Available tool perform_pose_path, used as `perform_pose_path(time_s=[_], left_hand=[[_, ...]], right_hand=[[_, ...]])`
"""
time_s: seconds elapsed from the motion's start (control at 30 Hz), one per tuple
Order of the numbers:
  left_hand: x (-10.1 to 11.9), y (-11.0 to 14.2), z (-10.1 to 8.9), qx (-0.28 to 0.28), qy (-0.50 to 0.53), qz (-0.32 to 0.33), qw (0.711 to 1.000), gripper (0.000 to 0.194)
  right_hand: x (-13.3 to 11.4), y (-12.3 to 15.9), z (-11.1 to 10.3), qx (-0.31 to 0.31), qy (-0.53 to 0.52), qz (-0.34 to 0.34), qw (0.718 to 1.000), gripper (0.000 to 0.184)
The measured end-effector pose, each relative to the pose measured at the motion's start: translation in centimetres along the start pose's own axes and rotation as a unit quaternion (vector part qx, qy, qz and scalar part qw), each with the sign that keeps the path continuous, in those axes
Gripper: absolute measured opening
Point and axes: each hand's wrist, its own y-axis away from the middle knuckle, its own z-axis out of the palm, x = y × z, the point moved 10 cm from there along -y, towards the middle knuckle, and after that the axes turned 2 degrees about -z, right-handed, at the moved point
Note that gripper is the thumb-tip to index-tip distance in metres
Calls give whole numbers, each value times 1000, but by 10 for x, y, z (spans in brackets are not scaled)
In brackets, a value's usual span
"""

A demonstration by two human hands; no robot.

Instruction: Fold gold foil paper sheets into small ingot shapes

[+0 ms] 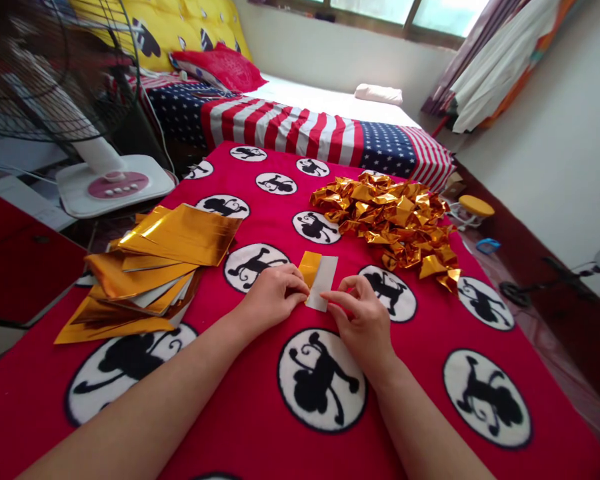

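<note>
Foil sheet (320, 280) — small, gold flap folded over white backing, flat on red monkey-print blanket (430, 407). Left hand (273, 297) pinches its left edge, fingers curled; right hand (363, 320) pinches lower right corner, forearms low. Left — flat gold sheets stack (155, 267). Beyond — crumpled gold pile (395, 220).

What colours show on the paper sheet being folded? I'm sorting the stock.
Gold foil on one face, white on the other: the paper sheet shows both in the head view.

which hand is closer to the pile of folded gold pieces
Right. The right hand lies below-left of the folded gold pile; the left hand is farther left, nearer the flat foil sheets.
</note>
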Motion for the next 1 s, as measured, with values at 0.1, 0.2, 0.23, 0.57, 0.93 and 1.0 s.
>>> perform_pose_path(time_s=[0.1,0.2,0.23,0.57,0.93,1.0], left_hand=[[1,1,0,-2,2,9,1000,17],[2,1,-1,-3,3,20,1000,17],[2,1,-2,-3,3,22,1000,16],[4,-1,-2,-1,-21,12,1000,15],[5,-2,0,-5,-41,-6,999,13],[4,-2,0,-11,-40,-5,999,14]], right_hand=[[-12,-2,-5,11,32,-66,997,17],[-16,-3,0,-15,26,-106,994,15],[-15,-4,2,-27,18,-105,994,14],[6,-12,16,-57,-93,3,994,7],[6,-19,24,-88,-67,10,994,6],[5,-17,26,-114,-80,-16,990,7]])
